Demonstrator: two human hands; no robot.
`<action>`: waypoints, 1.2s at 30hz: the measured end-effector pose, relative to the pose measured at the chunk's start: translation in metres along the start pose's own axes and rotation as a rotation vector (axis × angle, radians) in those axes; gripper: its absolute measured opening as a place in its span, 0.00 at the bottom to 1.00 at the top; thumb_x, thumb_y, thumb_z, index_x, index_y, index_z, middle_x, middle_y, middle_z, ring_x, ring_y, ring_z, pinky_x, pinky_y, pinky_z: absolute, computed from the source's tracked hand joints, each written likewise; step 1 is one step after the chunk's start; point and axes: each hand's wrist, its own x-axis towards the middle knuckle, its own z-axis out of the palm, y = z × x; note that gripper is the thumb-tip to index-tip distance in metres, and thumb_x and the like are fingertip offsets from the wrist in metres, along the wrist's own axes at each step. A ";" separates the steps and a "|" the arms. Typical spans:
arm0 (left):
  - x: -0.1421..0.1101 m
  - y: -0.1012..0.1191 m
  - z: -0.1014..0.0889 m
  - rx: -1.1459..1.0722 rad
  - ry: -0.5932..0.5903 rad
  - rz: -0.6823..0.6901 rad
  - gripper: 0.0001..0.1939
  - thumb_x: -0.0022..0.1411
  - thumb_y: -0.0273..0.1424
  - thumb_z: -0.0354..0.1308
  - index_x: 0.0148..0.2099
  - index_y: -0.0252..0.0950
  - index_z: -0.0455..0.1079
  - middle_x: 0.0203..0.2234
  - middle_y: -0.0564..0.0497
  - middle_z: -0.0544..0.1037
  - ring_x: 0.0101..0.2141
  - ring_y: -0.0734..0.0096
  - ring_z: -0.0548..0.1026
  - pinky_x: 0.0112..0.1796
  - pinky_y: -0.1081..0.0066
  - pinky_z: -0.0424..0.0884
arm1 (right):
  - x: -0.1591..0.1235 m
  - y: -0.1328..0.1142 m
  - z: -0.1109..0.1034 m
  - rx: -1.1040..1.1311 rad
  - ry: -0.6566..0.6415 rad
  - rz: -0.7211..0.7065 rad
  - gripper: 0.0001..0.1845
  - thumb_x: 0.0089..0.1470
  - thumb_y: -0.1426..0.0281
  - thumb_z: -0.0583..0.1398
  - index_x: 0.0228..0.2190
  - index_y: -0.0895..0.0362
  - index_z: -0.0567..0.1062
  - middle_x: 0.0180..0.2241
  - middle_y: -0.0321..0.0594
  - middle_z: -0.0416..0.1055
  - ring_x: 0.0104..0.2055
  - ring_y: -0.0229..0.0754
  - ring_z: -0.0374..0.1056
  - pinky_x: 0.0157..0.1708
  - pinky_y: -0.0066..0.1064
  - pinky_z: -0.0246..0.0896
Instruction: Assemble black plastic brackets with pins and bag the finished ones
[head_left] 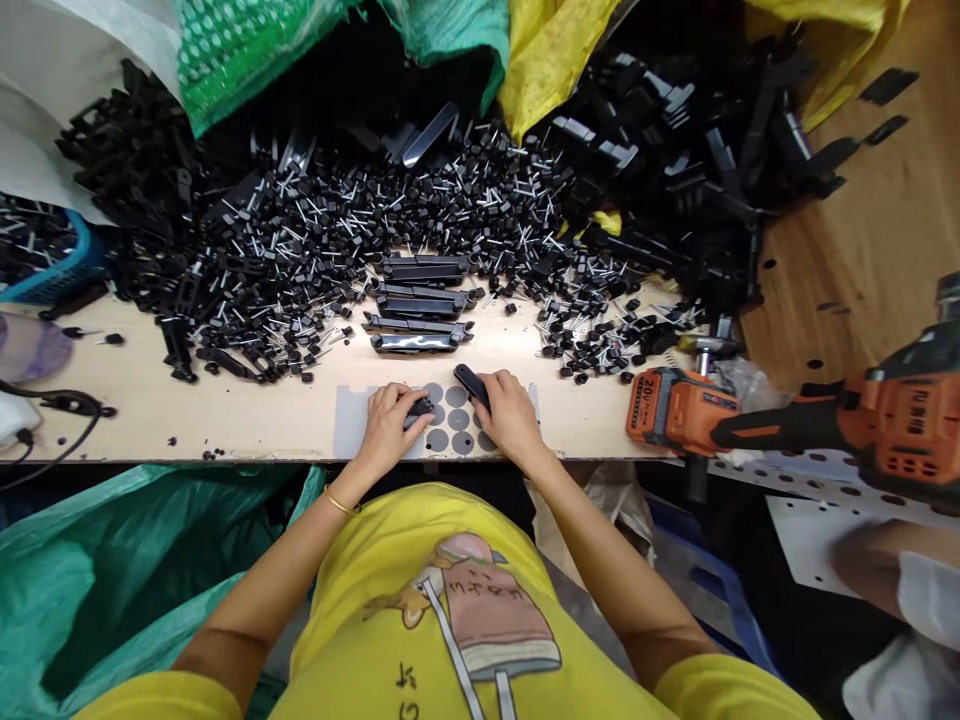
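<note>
My left hand [385,428] is closed over a small cluster of black knob-headed parts [420,408], partly covered by the fingers. A long black plastic piece [471,383] with a rounded end is gripped in my right hand [508,415], its free end pointing away and to the left. Both hands rest at the bench's near edge, over a grey sheet with round grey discs [457,419]. Just beyond them lies a row of assembled black clamp-like parts [417,343], stacked one behind another.
A wide heap of black-headed metal pins [450,205] covers the back of the bench [247,420]. Black plastic parts [142,165] pile up at the left. An orange cordless drill [679,412] lies at the right. Green sacking [112,560] hangs below the edge.
</note>
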 end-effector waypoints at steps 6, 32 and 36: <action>-0.008 0.005 0.008 0.069 0.044 0.022 0.16 0.59 0.35 0.60 0.49 0.39 0.68 0.37 0.46 0.71 0.40 0.60 0.69 0.43 0.60 0.65 | 0.001 0.002 -0.007 0.036 -0.042 -0.060 0.21 0.56 0.69 0.54 0.51 0.59 0.64 0.41 0.49 0.65 0.43 0.51 0.62 0.42 0.40 0.60; 0.021 0.021 0.038 -0.044 0.277 -0.091 0.09 0.63 0.32 0.54 0.46 0.38 0.70 0.31 0.48 0.71 0.36 0.61 0.69 0.38 0.62 0.66 | 0.005 -0.002 0.007 0.381 -0.046 -0.157 0.29 0.51 0.77 0.51 0.56 0.57 0.60 0.47 0.47 0.63 0.50 0.47 0.61 0.50 0.39 0.61; 0.025 0.022 0.043 -0.060 0.288 -0.067 0.10 0.63 0.30 0.54 0.47 0.37 0.69 0.31 0.48 0.70 0.35 0.61 0.68 0.38 0.63 0.68 | 0.007 0.001 0.007 0.443 -0.040 -0.169 0.30 0.50 0.77 0.51 0.56 0.58 0.61 0.45 0.47 0.63 0.49 0.47 0.61 0.50 0.39 0.61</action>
